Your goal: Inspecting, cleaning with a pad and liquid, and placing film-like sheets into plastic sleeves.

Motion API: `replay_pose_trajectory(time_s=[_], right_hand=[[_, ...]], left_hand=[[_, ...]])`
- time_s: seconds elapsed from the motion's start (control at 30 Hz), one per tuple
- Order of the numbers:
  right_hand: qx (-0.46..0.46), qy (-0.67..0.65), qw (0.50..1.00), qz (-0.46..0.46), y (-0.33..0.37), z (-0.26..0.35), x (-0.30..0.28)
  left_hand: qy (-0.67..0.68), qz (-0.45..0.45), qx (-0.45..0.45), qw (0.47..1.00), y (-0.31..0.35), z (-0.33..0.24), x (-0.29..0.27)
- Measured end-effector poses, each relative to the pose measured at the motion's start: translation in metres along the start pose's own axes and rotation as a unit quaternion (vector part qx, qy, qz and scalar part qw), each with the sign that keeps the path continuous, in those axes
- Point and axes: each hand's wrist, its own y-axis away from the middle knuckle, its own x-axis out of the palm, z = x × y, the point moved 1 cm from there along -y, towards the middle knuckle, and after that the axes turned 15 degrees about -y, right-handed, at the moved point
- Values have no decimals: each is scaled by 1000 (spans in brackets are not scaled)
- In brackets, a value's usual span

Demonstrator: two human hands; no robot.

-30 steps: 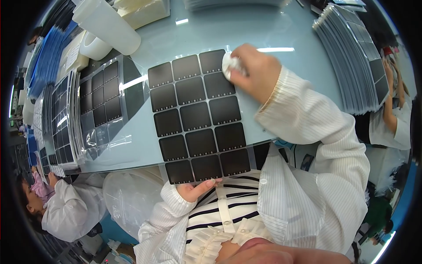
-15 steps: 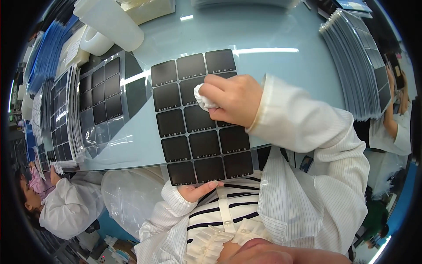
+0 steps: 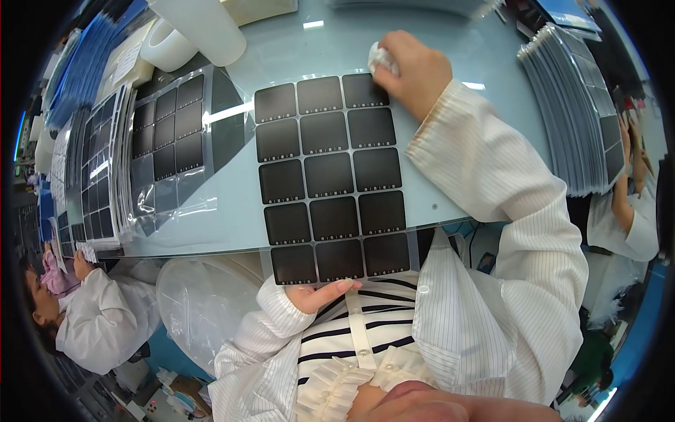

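Observation:
A clear sheet bearing rows of dark rounded-rectangle panels (image 3: 328, 174) lies in front of me, its lower end sticking out over the table's near edge. My left hand (image 3: 313, 296) grips that near end, thumb along the edge and the other fingers hidden underneath. A crumpled white wiping cloth (image 3: 382, 60) is bunched in my right hand (image 3: 420, 76), its fingers closed around it. Cloth and hand are at the sheet's far right corner, partly over the last panel there; whether they touch the sheet, I cannot tell.
More panel sheets (image 3: 167, 130) lie to the left, by a thick upright stack (image 3: 105, 169). Another tall stack (image 3: 566, 112) stands at right. A white roll (image 3: 167, 46) and a translucent cylinder (image 3: 204, 32) sit far left. A co-worker (image 3: 105, 320) works at left, another person (image 3: 626, 211) at right.
My right hand has moved the cloth away from me and to the right, from the second row to the far right corner. My left hand keeps its hold on the near end.

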Motion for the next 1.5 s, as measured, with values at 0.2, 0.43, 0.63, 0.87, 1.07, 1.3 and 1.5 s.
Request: replay_pose_trajectory(time_s=[0.2, 0.43, 0.63, 0.87, 1.07, 1.3, 1.5], right_hand=[[-166, -261, 926, 218, 85, 114, 10], [-13, -135, 991, -14, 18, 20, -5], [-215, -190, 917, 279, 75, 113, 3], [-21, -186, 980, 68, 62, 60, -4], [-134, -191, 968, 91, 38, 63, 15], [-307, -230, 906, 178, 74, 134, 37], [-115, -137, 984, -5, 7, 46, 36]], left_hand=[[65, -60, -54, 995, 10, 3, 9], [-10, -60, -90, 994, 8, -7, 11], [9, -106, -79, 991, 16, 8, 16], [-20, -139, -92, 986, 12, 2, 23], [-20, -162, -70, 984, 12, 9, 24], [19, -171, -38, 984, 11, 13, 28], [-11, -155, -19, 988, 11, 10, 25]])
